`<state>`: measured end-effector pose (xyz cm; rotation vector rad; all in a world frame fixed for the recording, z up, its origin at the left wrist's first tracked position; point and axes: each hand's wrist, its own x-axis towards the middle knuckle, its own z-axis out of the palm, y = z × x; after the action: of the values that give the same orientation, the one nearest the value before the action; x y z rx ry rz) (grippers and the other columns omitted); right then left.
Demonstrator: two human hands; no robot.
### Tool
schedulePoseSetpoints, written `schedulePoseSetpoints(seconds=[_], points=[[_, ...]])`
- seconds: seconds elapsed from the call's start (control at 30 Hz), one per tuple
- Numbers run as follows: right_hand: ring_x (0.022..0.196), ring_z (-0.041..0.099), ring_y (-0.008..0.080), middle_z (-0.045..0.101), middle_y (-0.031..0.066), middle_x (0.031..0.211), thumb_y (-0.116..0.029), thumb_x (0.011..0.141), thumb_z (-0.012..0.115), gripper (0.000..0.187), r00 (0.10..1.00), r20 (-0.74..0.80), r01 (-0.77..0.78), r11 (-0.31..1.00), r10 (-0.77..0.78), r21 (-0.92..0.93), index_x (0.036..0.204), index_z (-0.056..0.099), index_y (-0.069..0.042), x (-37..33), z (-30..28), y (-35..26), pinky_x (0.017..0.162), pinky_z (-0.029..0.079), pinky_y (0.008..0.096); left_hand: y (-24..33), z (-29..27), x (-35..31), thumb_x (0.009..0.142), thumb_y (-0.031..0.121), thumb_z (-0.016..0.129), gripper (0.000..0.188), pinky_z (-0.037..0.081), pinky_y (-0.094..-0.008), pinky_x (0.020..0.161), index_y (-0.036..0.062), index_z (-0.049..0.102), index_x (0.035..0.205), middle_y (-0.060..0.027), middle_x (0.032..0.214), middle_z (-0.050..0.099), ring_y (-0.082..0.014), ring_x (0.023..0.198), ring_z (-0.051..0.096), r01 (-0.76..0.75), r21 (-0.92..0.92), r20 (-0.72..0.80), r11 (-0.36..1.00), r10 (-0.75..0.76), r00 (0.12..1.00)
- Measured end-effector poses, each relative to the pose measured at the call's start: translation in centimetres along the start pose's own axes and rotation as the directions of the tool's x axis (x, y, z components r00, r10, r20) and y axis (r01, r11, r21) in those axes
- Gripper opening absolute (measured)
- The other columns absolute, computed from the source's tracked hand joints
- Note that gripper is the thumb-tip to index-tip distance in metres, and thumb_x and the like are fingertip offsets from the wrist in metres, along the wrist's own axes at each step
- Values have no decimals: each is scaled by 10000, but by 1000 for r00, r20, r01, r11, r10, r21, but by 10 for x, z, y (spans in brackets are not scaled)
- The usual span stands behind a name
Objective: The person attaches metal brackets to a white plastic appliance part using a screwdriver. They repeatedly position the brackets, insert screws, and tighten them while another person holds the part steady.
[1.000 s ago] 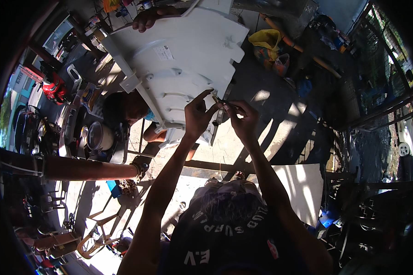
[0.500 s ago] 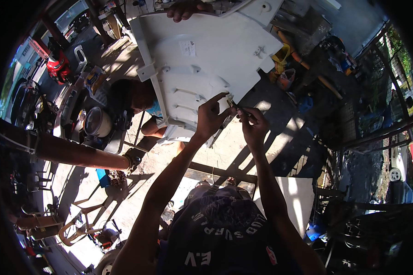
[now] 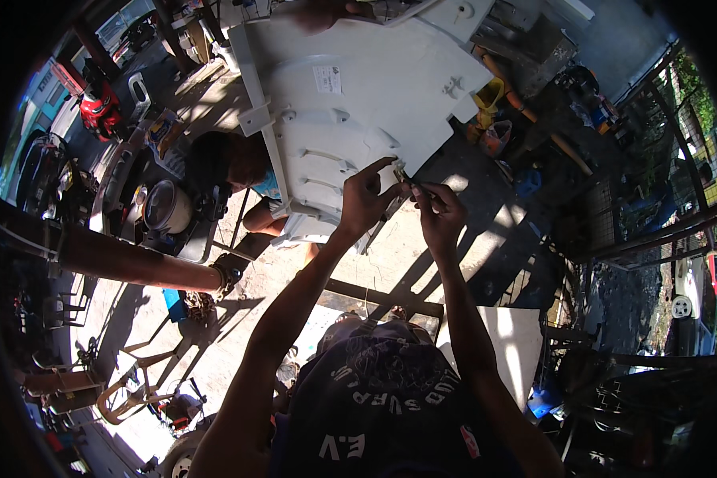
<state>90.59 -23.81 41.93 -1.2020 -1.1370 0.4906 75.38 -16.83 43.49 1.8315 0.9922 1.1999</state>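
Observation:
A large white molded panel with ribs, tabs and a small paper label is tilted in front of me. My left hand is at its near right edge, index finger stretched over the rim and thumb lower down, gripping that edge. A small light-coloured fitting shows between the fingertips, too small to make out well. My right hand pinches a thin dark tool whose tip meets the panel edge by the fitting. The tool's kind is hidden by the fingers.
Another person's blurred hand is at the panel's far edge. A second person crouches beside its left side. A brown pole juts in from the left. Near it are a pot and a red scooter; a yellow container stands right.
The other person's hand at the far edge has shifted and blurred. My two hands stay nearly where they were on the panel edge; the view has shifted slightly.

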Motion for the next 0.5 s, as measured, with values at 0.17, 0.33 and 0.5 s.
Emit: schedulePoseSetpoints(seconds=[0.17, 0.33, 0.5], points=[[803, 709, 128, 730, 95, 905, -49, 929, 718, 148, 1000, 0, -10, 1000, 10, 16, 1049, 679, 29, 0, 2, -1, 700, 569, 251, 2, -3, 0, 830, 228, 841, 541, 263, -277, 473, 55, 652, 1306, 43, 546, 341, -50, 516, 269, 5, 4, 11, 1000, -5, 1000], [799, 705, 121, 729, 93, 899, -58, 927, 725, 161, 999, -3, -32, 999, 32, 24, 1053, 680, 31, 0, 1, 5, 704, 571, 249, -5, -7, 3, 902, 254, 776, 433, 318, -269, 498, 39, 682, 1266, 39, 549, 377, -47, 529, 310, 31, 6, -2, 1000, -31, 1000], [855, 698, 123, 716, 90, 956, -30, 913, 730, 218, 999, 39, -15, 998, 12, 64, 1112, 664, 29, 1, 2, 2, 759, 578, 259, -12, -4, 8, 907, 234, 773, 334, 218, -273, 470, 62, 735, 1190, 58, 536, 324, -39, 525, 245, 9, -97, -65, 995, -15, 998]])
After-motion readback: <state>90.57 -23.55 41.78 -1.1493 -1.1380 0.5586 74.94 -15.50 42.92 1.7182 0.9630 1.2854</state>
